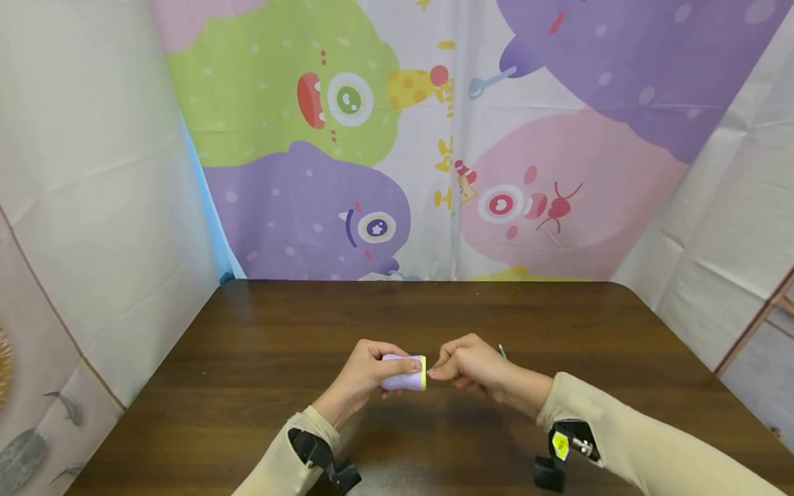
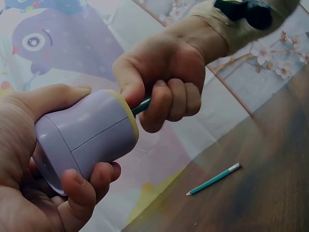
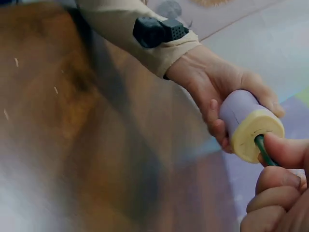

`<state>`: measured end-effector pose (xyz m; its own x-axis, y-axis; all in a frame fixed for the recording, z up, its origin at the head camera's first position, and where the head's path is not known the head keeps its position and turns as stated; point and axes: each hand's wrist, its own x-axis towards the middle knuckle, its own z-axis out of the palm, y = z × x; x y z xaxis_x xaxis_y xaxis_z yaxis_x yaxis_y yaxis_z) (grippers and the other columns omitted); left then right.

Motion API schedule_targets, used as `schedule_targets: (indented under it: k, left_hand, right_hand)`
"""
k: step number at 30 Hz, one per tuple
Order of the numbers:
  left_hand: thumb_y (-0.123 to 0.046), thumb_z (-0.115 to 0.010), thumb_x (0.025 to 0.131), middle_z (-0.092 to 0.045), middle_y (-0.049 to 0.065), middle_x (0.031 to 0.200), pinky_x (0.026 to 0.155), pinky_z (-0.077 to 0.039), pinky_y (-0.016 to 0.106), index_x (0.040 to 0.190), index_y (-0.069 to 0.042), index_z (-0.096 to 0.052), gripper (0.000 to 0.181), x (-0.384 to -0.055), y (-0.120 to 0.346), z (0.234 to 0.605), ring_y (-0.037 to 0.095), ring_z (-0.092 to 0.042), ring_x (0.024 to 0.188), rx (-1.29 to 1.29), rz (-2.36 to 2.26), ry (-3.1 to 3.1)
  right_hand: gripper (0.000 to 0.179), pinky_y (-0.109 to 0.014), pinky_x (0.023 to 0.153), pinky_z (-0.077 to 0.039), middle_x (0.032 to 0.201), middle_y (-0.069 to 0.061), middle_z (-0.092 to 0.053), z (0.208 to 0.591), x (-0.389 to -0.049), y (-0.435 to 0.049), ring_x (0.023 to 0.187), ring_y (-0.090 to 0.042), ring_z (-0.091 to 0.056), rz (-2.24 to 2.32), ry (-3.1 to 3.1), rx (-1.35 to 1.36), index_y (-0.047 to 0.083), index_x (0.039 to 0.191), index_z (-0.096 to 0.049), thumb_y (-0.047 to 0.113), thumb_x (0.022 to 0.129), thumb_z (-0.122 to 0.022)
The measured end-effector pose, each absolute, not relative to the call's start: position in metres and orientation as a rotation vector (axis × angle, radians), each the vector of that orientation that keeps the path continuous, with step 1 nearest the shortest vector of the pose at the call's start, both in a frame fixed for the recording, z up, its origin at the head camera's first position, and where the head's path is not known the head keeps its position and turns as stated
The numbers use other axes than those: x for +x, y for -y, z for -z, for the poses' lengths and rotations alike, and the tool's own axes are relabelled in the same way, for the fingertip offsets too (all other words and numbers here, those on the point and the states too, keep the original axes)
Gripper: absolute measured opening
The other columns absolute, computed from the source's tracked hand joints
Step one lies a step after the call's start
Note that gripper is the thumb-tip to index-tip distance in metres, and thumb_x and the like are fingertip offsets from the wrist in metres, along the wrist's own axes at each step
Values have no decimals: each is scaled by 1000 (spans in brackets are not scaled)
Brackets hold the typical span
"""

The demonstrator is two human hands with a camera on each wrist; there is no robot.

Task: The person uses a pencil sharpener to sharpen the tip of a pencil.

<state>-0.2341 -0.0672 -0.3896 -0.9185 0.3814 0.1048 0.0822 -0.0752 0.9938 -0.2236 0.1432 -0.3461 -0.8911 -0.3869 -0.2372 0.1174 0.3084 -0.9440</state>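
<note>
My left hand [image 1: 364, 370] grips a light purple pencil sharpener [image 1: 400, 381] with a yellow end face [image 3: 246, 143], raised over the table. Its thumb lies along one side and the fingers wrap the other. Facing it, my right hand [image 1: 476, 363] pinches a dark green pencil [image 3: 265, 151] between thumb and curled index finger. One end of that pencil sits inside the round hole in the yellow face; only a short piece shows, in both wrist views. Beyond the right hand, a teal pencil [image 2: 214, 179] with a pale end lies on the table.
The dark brown wooden table [image 1: 279, 324] reaches back to a curtain [image 1: 428, 241] printed with cartoon monsters. Pale cloth hangs [image 1: 105, 138] close along both sides. Each sleeved wrist carries a black camera mount [image 1: 322, 458]. Tiny light specks dot the tabletop.
</note>
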Motion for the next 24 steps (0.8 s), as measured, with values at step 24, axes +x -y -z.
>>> schedule_targets:
  k: [24]
  left_hand:
    - [-5,-74,83,-63,6,64,39,-38,21,94,21,-63,30,-237,77,384,12,-57,47,567,-2105,-1964]
  right_hand:
    - [24,-27,49,-39,81,-3,-58,370,-228,-171,62,-18,-49,-363,-3238,-2660,11,107,-67,14,104,-43]
